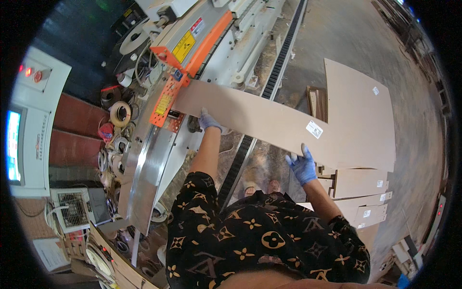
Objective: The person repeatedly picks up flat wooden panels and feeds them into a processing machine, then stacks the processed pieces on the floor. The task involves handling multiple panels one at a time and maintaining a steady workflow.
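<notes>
A person in a dark patterned shirt stands at a long woodworking machine [159, 144] and holds a long brown board [260, 120] with both gloved hands. The left hand [209, 120], in a blue glove, grips the board's near edge close to its left end, fingers curled together over that edge. The right hand [302, 166], also in a blue glove, grips the same near edge further right, fingers wrapped up onto the top face and clamped on it. The board lies nearly level, its left end touching the orange guard [166, 94] at the machine's mouth, its right end reaching out over a stack of boards. A white sticker [314, 129] sits on the board just above the right hand. A larger panel [358, 111] lies behind the board's right end; whether the two touch I cannot tell. Below the right hand lies a stack of narrower boards [361, 197], each with a small white sticker at its right end. A black toothed track [279, 62] runs along the machine's right side, passing under the board. At the far left stands a white control cabinet [29, 130] with a lit screen and red buttons. Rolls of edge tape [120, 113] lie heaped between the cabinet and the machine. The floor [346, 33] is grey concrete.
</notes>
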A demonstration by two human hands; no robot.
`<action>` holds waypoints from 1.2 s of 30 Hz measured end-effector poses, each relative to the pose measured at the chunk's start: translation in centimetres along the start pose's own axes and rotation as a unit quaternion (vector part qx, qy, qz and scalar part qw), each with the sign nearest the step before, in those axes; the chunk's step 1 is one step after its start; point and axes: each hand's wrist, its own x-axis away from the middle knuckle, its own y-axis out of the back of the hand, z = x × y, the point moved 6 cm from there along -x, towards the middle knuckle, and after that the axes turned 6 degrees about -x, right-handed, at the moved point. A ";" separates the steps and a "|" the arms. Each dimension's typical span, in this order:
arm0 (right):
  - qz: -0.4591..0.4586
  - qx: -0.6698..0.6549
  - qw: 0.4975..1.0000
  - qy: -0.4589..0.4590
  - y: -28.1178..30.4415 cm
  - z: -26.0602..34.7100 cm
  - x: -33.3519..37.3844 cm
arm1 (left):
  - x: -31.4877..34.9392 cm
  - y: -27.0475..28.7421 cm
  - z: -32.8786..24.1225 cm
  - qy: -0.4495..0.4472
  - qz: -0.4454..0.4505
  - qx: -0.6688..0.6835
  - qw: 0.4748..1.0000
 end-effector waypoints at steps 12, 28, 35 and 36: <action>0.043 0.135 0.975 0.170 4.4 2.7 -1.5 | 5.1 -10.4 -1.8 -0.019 0.169 -0.310 0.936; -0.754 0.249 0.586 0.162 52.1 16.6 24.8 | 36.8 8.1 30.2 0.051 0.674 -0.605 0.419; -0.770 0.259 0.573 0.112 55.9 22.8 23.4 | 41.9 5.0 36.2 0.023 0.710 -0.646 0.278; -0.777 0.278 0.552 0.120 56.1 23.3 23.8 | 42.7 4.7 36.9 0.051 0.722 -0.631 0.281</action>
